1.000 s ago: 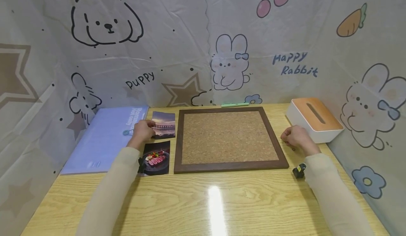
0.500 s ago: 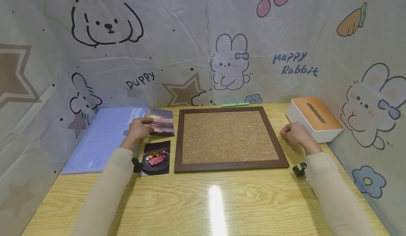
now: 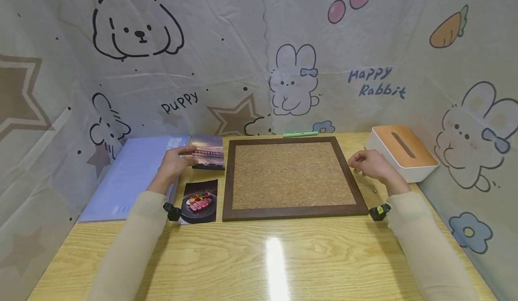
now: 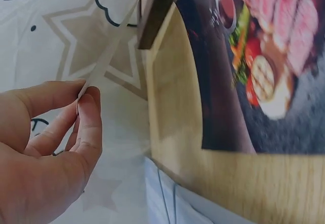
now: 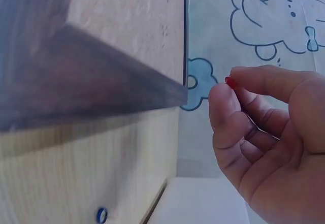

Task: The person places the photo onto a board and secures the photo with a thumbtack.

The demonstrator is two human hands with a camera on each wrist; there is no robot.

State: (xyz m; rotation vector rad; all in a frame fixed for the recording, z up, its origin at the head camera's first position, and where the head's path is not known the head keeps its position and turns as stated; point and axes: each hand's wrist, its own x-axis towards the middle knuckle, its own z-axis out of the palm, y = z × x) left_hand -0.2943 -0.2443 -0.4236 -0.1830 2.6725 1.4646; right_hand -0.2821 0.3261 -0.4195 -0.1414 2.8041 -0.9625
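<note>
My left hand [image 3: 171,162] pinches the left edge of a photo print of a bridge at dusk [image 3: 209,151]. In the left wrist view that print appears nearly edge-on between thumb and fingers. Below it in the head view, a photo of sliced meat on a dark plate [image 3: 199,203] lies on the table. To the right is a cork board [image 3: 293,175] with a dark brown wooden frame. My right hand [image 3: 371,163], beside the frame's right side, pinches a tiny red thing [image 5: 230,82] between thumb and forefinger; the fingertips hide most of it.
A pale blue folder [image 3: 133,170] lies left, partly behind my left hand. Behind the board is a green pen [image 3: 300,134]. At the right stands a white tissue box with an orange-brown top [image 3: 398,141]. A small blue-rimmed round thing [image 5: 102,215] lies on the table.
My left hand has shifted left and slightly away from me, and the bridge photo has moved toward the back. My right hand has moved slightly left and back, toward the frame.
</note>
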